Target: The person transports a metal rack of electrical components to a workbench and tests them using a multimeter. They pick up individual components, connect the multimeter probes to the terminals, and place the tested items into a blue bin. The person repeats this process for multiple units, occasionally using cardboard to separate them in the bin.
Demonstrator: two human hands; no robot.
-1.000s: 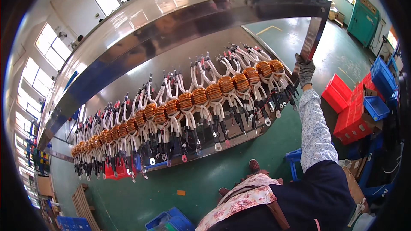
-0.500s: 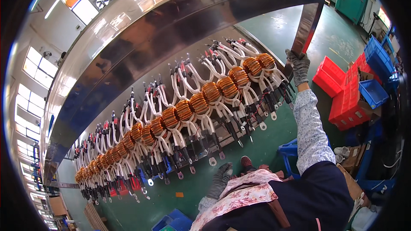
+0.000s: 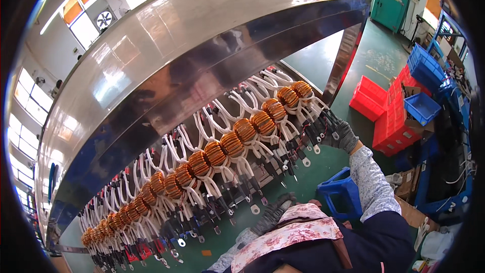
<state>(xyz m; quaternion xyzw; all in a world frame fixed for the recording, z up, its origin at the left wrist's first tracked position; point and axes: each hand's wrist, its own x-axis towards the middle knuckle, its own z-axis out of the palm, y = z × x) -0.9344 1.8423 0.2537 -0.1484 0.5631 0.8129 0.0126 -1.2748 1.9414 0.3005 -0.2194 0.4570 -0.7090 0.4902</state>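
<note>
Grey knitted gloves (image 3: 348, 139) with darker streaks cover the right hand (image 3: 344, 135) and left hand (image 3: 273, 215); white fabric oversleeves (image 3: 372, 184) bear small blue-grey flecks, the right one meeting a dark navy cloth sleeve (image 3: 386, 237). A pale cloth apron (image 3: 288, 242) carries pink-red flowers, beside a flat brown strap (image 3: 342, 254)

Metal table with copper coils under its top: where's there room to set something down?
The tabletop looks bare across its middle; a blue item shows near its left end. Green floor lies open between the table leg, red crates and green cabinet. Beneath the top, copper coils and their leads crowd up to the right hand.
</note>
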